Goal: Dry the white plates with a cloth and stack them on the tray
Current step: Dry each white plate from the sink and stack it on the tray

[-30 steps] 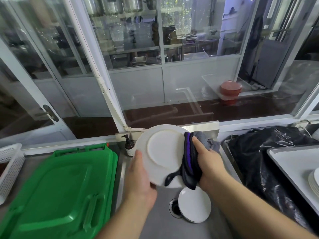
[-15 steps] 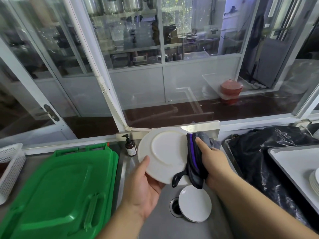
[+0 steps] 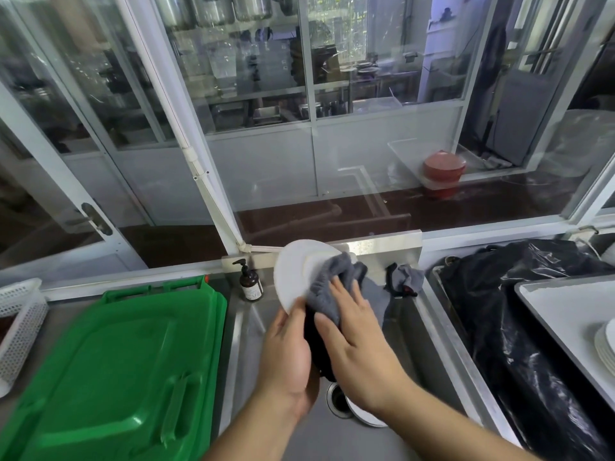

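A white plate (image 3: 294, 276) is held over the sink, tilted with its underside toward me. My left hand (image 3: 288, 354) grips its lower edge. My right hand (image 3: 357, 341) lies with straight fingers on a grey and black cloth (image 3: 327, 284), pressing it against the plate's right half. Another white plate (image 3: 366, 417) lies in the sink below, mostly hidden by my right wrist. At the far right, a stack of white plates (image 3: 604, 346) rests on a light tray (image 3: 552, 307).
A green bin lid (image 3: 113, 361) fills the counter left of the sink. A pump bottle (image 3: 250, 283) stands at the sink's back edge. A second grey cloth (image 3: 402, 277) lies there too. A black plastic bag (image 3: 519, 314) sits between sink and tray. A white perforated basket (image 3: 20, 321) is far left.
My right hand moved from the plate's right edge onto its surface, spreading the cloth over it. The plate turned more edge-on and my left hand shifted its hold lower.
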Available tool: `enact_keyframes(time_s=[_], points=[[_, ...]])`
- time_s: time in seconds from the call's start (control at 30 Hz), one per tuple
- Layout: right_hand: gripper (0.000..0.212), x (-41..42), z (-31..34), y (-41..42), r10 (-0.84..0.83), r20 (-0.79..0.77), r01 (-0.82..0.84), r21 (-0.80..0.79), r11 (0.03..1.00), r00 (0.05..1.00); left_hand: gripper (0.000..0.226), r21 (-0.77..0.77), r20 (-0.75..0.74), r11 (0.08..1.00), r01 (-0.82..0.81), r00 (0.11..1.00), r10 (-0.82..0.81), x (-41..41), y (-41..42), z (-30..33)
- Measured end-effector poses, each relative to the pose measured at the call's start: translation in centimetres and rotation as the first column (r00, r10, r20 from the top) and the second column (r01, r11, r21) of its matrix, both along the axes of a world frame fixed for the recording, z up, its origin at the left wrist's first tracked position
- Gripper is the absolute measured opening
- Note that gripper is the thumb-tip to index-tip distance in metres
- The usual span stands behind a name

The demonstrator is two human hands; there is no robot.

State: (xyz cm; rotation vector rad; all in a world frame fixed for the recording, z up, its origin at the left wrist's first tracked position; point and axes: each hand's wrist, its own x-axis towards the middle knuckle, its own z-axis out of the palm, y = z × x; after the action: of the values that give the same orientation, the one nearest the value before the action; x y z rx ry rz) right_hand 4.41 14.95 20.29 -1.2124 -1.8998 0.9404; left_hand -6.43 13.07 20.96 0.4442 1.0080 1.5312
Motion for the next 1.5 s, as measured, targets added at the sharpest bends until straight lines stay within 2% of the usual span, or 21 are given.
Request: enact_keyframes(time_s=[0.1, 0.2, 0.33, 0.4, 0.5, 0.63, 0.7, 0.77, 0.87, 0.93, 1.07, 1.17, 1.23, 1.4, 1.5], points=[[0.06, 1.2, 1.2, 1.6, 0.14, 0.117, -0.147, 0.06, 0.987, 0.983, 0.033, 0.008, -0.03, 0.998, 0.057, 0.998, -0.057, -0.3, -0.4, -0.2], [0.057, 1.8, 2.6, 4.0, 0.153, 0.205, -0.179, 0.115, 0.977, 0.967, 0.031, -0.012, -0.079, 0.997, 0.081, 0.994, -0.082, 0.1, -1.1, -0.2], [0.042, 1.3, 3.4, 6.5, 0.079, 0.082, -0.088, 0.114, 0.99, 0.993, 0.016, 0.023, -0.192, 0.993, 0.112, 0.976, -0.106, 0.5, -1.8, -0.7], [0.026, 1.2, 3.3, 7.6, -0.023, 0.003, 0.023, 0.036, 0.999, 1.0, 0.016, 0.033, -0.266, 0.99, 0.137, 0.956, -0.123, 0.7, -2.1, -1.1], [0.015, 1.2, 2.6, 8.8, -0.174, 0.045, 0.179, -0.133, 0.975, 0.984, 0.03, 0.056, -0.315, 0.992, 0.115, 0.945, -0.091, 0.9, -2.3, -1.9], [0.047, 1.7, 1.4, 9.0, -0.364, 0.007, 0.343, -0.351, 0.871, 0.931, 0.034, 0.111, -0.423, 0.989, 0.1, 0.905, -0.044, 1.0, -2.3, -2.5], [0.053, 1.5, 0.8, 8.1, -0.429, 0.01, 0.385, -0.461, 0.8, 0.903, 0.034, 0.119, -0.461, 0.99, 0.073, 0.887, -0.01, 0.9, -2.1, -2.6], [0.049, 1.0, 0.0, 6.3, -0.441, -0.01, 0.381, -0.486, 0.786, 0.898, 0.034, 0.118, -0.487, 0.992, 0.05, 0.873, 0.014, 0.6, -1.7, -2.5], [0.024, 0.0, -0.6, 3.1, -0.416, -0.131, 0.316, -0.461, 0.829, 0.9, 0.036, 0.104, -0.499, 0.995, -0.008, 0.865, 0.059, 0.1, -1.1, -2.6], [0.018, -0.4, -0.8, 1.6, -0.368, -0.229, 0.248, -0.425, 0.87, 0.901, 0.031, 0.088, -0.478, 0.996, -0.028, 0.876, 0.067, -0.4, -0.7, -2.5], [0.034, -0.6, 0.4, -0.7, -0.176, -0.315, 0.106, -0.228, 0.968, 0.933, 0.022, 0.052, -0.381, 0.999, -0.004, 0.924, 0.024, -0.9, -0.6, -1.7], [0.055, -0.1, 2.1, -0.7, 0.031, -0.221, -0.047, -0.071, 0.996, 0.975, 0.027, 0.051, -0.257, 0.997, 0.055, 0.965, -0.04, -0.7, -0.8, -1.6], [0.052, 0.5, 2.5, 0.6, 0.1, -0.133, -0.105, -0.03, 0.994, 0.986, 0.031, 0.085, -0.22, 0.995, 0.06, 0.975, -0.04, -0.7, -0.9, -1.7], [0.048, 0.8, 3.6, 4.2, 0.114, -0.032, -0.114, 0.014, 0.993, 0.993, 0.033, 0.078, -0.382, 0.991, 0.11, 0.921, -0.072, -0.7, -1.3, -1.6], [0.021, 0.2, 4.2, 6.1, 0.007, -0.101, -0.012, -0.042, 0.999, 0.995, 0.04, 0.02, -0.523, 0.988, 0.151, 0.844, -0.119, 0.0, -2.2, -1.9]])
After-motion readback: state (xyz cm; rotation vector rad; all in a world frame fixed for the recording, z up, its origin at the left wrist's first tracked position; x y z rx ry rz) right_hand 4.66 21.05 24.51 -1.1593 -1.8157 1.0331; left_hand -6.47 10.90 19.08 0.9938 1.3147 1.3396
